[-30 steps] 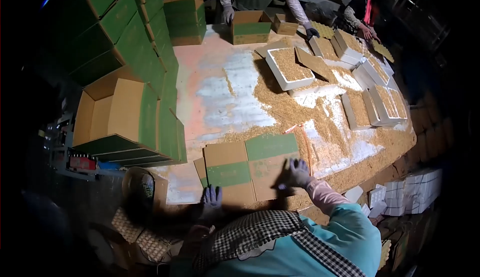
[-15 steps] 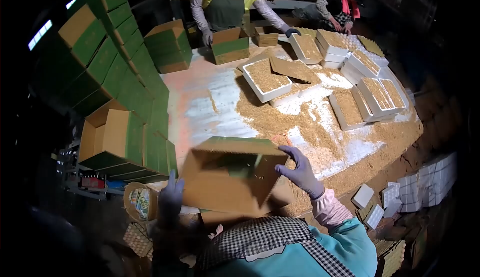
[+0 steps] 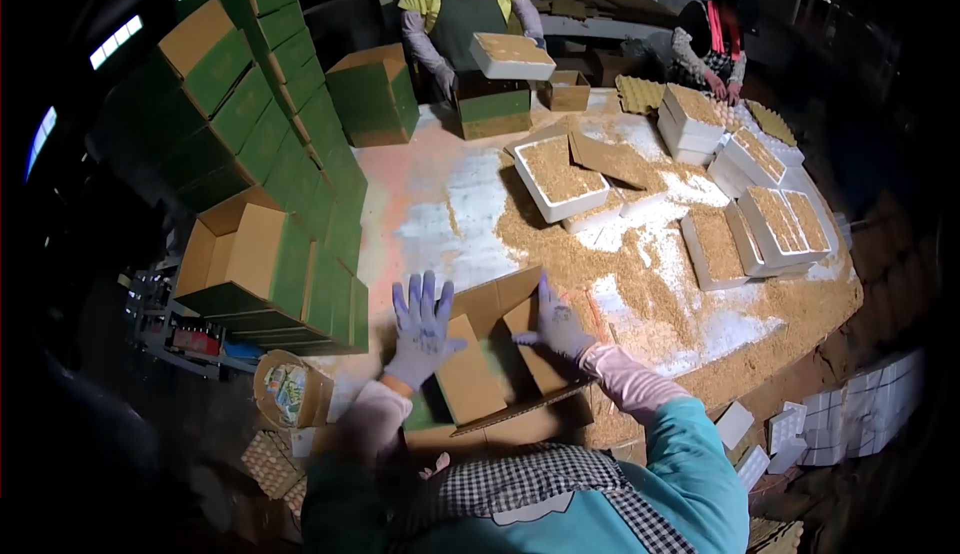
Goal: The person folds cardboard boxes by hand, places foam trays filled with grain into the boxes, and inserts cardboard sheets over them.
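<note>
Right in front of me a cardboard box (image 3: 467, 374), brown inside with some green outside, stands on the table with its flaps up or folded partly inward. My left hand (image 3: 424, 334), in a pale purple glove, is open with fingers spread at the box's left side. My right hand (image 3: 555, 332), gloved alike, lies against the right flap with its fingers straight and thumb out, holding nothing. The box's bottom is in shadow.
Green cartons (image 3: 300, 169) are stacked at the left. White foam boxes (image 3: 560, 182) filled with sawdust stand on the sawdust-strewn table (image 3: 420, 204). Across it, one person holds a foam box (image 3: 512, 57) above a green carton (image 3: 494, 112); another person bends at the far right.
The box has turned and come down, its opening now facing up. My left hand has moved up and spread; my right stays at the side. The person opposite has lifted a foam box leftward.
</note>
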Available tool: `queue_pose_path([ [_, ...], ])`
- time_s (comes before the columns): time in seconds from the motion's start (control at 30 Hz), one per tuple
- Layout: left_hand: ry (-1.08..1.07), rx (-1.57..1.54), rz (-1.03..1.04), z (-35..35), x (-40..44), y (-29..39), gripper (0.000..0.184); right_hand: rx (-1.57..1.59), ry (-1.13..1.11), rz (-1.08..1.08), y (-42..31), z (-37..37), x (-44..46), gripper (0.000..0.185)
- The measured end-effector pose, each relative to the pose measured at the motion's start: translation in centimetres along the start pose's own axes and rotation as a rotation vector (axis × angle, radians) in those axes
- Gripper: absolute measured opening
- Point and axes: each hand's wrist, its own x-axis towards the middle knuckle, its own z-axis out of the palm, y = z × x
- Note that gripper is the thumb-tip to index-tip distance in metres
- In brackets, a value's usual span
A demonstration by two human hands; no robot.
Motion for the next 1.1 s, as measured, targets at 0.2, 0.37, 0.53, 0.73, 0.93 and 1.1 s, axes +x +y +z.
queue_pose_path([
  [0.2,0.063,-0.436,0.330,7.3,-7.2,3.3,0.065,0.368,0.716,0.123,0.5,-2.4,-5.1,0.049],
  [0.37,-0.096,-0.361,0.455,7.8,-3.4,1.1,0.043,-0.415,0.139,-0.425,-6.4,-3.4,-8.9,0.052],
  [0.53,0.031,-0.557,0.262,5.0,-3.8,5.2,0.064,-0.183,0.297,0.037,1.1,-0.2,-4.6,0.076],
  [0.73,0.144,-1.075,-0.147,9.1,-8.3,-2.2,0.070,0.475,0.166,0.120,1.1,7.4,-9.4,0.055],
  [0.93,-0.174,-1.912,-0.758,19.9,-16.4,-3.0,0.051,-0.120,-0.328,-0.125,-14.3,4.9,-1.6,0.066],
  [1.1,0.142,-1.229,-0.708,17.1,-15.7,-0.4,0.070,-0.166,-0.777,-0.584,-11.0,13.6,-0.6,0.052],
])
